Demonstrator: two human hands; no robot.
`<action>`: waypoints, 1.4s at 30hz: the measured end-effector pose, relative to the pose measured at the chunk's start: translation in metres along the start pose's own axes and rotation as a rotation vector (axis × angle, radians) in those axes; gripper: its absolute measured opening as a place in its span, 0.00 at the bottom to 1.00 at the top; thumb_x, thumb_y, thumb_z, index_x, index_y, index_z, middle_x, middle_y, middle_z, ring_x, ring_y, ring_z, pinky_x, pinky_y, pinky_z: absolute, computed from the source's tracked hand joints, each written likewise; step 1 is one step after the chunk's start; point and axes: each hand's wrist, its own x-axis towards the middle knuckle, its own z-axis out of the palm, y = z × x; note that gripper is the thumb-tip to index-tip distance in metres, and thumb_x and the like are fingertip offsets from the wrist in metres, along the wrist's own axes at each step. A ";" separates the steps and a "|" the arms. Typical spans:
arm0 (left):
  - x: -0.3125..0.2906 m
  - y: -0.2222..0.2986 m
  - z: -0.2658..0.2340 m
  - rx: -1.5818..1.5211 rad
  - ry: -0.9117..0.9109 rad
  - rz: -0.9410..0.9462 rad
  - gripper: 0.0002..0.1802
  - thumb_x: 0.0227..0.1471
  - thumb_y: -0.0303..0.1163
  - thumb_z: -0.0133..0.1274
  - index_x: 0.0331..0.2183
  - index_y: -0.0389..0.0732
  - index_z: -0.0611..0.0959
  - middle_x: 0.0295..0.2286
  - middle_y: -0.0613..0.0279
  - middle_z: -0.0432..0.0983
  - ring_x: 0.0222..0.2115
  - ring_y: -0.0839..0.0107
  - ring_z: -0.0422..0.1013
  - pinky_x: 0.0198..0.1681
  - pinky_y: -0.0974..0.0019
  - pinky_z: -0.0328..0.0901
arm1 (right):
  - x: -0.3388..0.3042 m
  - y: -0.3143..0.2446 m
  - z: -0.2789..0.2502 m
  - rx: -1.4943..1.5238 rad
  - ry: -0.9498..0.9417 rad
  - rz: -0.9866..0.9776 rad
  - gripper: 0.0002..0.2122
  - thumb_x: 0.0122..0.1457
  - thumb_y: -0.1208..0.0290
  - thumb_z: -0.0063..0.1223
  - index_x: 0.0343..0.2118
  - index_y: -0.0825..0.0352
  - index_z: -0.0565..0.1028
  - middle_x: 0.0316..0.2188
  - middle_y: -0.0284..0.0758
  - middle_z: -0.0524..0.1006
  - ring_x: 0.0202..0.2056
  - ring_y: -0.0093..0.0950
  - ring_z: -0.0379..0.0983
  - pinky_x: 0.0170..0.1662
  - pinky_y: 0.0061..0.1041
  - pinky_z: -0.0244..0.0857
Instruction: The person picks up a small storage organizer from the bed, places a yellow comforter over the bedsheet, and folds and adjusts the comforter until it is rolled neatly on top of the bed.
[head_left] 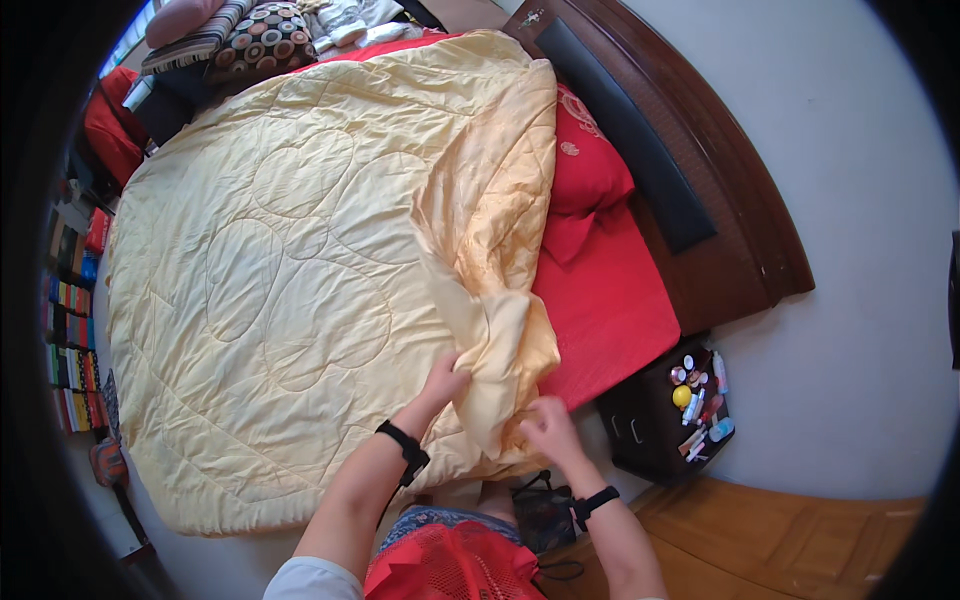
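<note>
A pale yellow quilt (300, 260) covers most of the bed, and its edge toward the headboard is folded back, showing a peach-toned side. My left hand (445, 381) is closed on the folded part near the bed's front side. Close by on the right, my right hand (551, 430) has its fingers curled at the quilt's hanging edge, pinching the cloth. Beyond the fold lie a red fitted sheet (610, 310) and a red pillow (588, 180), partly hidden by the quilt.
A dark wooden headboard (700, 160) with a black padded strip borders the bed at right. Bottles and jars crowd a dark nightstand (640, 430). Cushions (262, 42) are piled at the far left. Shelved books (75, 365) line the left side. A wooden door (780, 535) is at lower right.
</note>
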 end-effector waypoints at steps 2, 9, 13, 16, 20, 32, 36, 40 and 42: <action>-0.012 -0.015 -0.003 -0.029 -0.065 -0.079 0.21 0.37 0.21 0.46 0.39 0.35 0.77 0.34 0.59 0.75 0.34 0.68 0.71 0.38 0.68 0.65 | 0.034 0.006 -0.024 -0.023 0.174 -0.082 0.34 0.42 0.69 0.61 0.53 0.68 0.57 0.52 0.48 0.59 0.53 0.43 0.58 0.52 0.35 0.58; -0.050 -0.005 0.048 -0.008 -0.210 -0.171 0.19 0.44 0.23 0.48 0.43 0.37 0.77 0.38 0.58 0.75 0.40 0.68 0.69 0.45 0.67 0.62 | 0.095 0.013 -0.027 0.254 -0.541 -0.108 0.51 0.40 0.61 0.66 0.61 0.68 0.40 0.60 0.48 0.48 0.62 0.39 0.42 0.62 0.28 0.39; -0.042 -0.001 0.078 0.131 -0.315 0.294 0.22 0.48 0.28 0.51 0.48 0.38 0.73 0.44 0.58 0.71 0.47 0.67 0.65 0.52 0.65 0.58 | 0.087 0.004 -0.037 0.197 -0.696 -0.130 0.47 0.39 0.64 0.65 0.61 0.68 0.46 0.59 0.51 0.50 0.61 0.39 0.46 0.61 0.28 0.43; -0.038 0.018 0.124 0.058 -0.431 0.010 0.26 0.48 0.29 0.53 0.51 0.39 0.70 0.46 0.57 0.70 0.48 0.67 0.64 0.53 0.65 0.57 | 0.089 0.026 -0.080 0.119 -0.604 -0.053 0.36 0.39 0.70 0.62 0.55 0.65 0.59 0.51 0.48 0.61 0.54 0.39 0.58 0.56 0.29 0.53; -0.011 0.024 0.177 0.001 -0.476 -0.156 0.24 0.48 0.30 0.54 0.49 0.37 0.70 0.43 0.60 0.69 0.45 0.70 0.65 0.49 0.68 0.60 | 0.089 0.096 -0.149 0.200 -0.401 -0.060 0.20 0.38 0.75 0.59 0.39 0.68 0.71 0.36 0.40 0.69 0.40 0.36 0.68 0.44 0.27 0.63; 0.158 0.129 0.231 -0.241 0.201 -0.171 0.33 0.45 0.38 0.54 0.50 0.36 0.61 0.38 0.53 0.70 0.31 0.62 0.71 0.31 0.58 0.68 | 0.057 0.129 -0.262 0.086 -0.369 -0.308 0.11 0.41 0.82 0.52 0.31 0.68 0.70 0.33 0.40 0.69 0.39 0.39 0.68 0.41 0.28 0.63; 0.187 0.184 0.264 -0.226 0.336 -0.109 0.14 0.41 0.28 0.49 0.32 0.28 0.76 0.25 0.54 0.73 0.26 0.64 0.71 0.27 0.63 0.66 | 0.066 0.133 -0.289 0.169 -0.094 -0.142 0.11 0.44 0.82 0.50 0.33 0.68 0.69 0.35 0.42 0.67 0.41 0.44 0.66 0.42 0.31 0.62; 0.191 0.268 0.330 0.034 0.102 0.126 0.15 0.44 0.29 0.47 0.34 0.30 0.77 0.26 0.53 0.74 0.27 0.63 0.71 0.31 0.62 0.66 | 0.079 0.151 -0.304 0.198 -0.015 -0.062 0.16 0.42 0.83 0.50 0.38 0.70 0.68 0.40 0.45 0.67 0.43 0.45 0.65 0.45 0.31 0.61; 0.199 0.278 0.370 0.279 -0.028 0.128 0.20 0.45 0.30 0.48 0.41 0.32 0.74 0.31 0.50 0.75 0.33 0.59 0.71 0.38 0.61 0.65 | 0.081 0.168 -0.303 0.244 0.010 -0.014 0.18 0.40 0.84 0.50 0.39 0.69 0.69 0.38 0.45 0.68 0.44 0.44 0.64 0.48 0.31 0.59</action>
